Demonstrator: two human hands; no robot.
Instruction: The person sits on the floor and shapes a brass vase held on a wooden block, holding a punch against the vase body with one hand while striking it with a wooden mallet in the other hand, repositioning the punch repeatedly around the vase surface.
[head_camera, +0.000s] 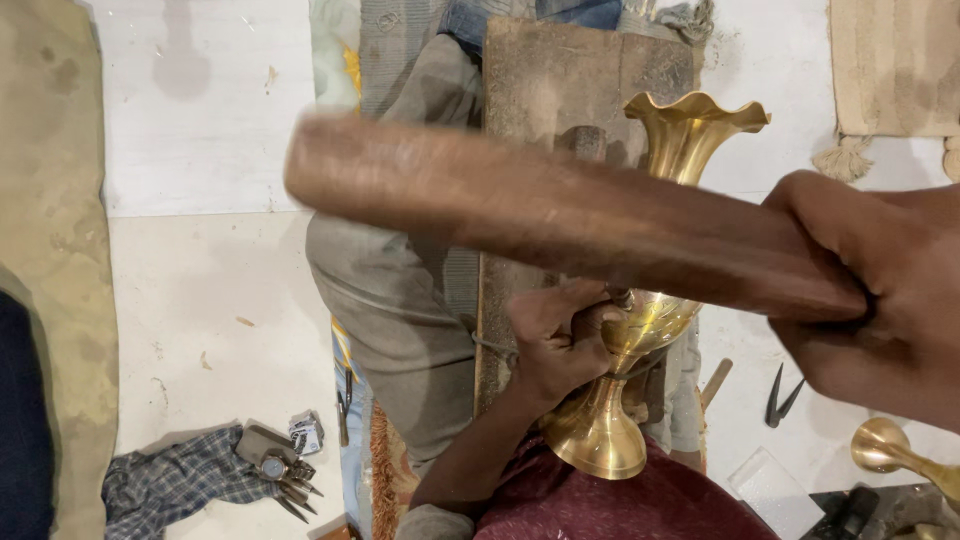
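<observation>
Brass is what you are working: a fluted brass vase (640, 330) lies along the wooden plank (560, 80) across your lap, its flared mouth pointing to twelve o'clock and its round foot toward six. Your left hand (555, 345) presses against the vase's waist with the fingers curled tight round a thin metal tool; only a stub of that tool shows at the knuckles, and its tip is hidden. Your right hand (880, 300), at three o'clock and cut off by the frame edge, has its fingers wrapped fully round the thick wooden mallet (560, 215), which sweeps blurred across the vase from three toward ten o'clock and covers the vase's neck. At four o'clock on the pale floor lie dark shears (782, 395), and at five o'clock another brass piece (895, 450) is partly cropped. At seven o'clock a checked cloth (180, 480) carries a cluster of small metal punches (290, 485), too small to tell apart.
</observation>
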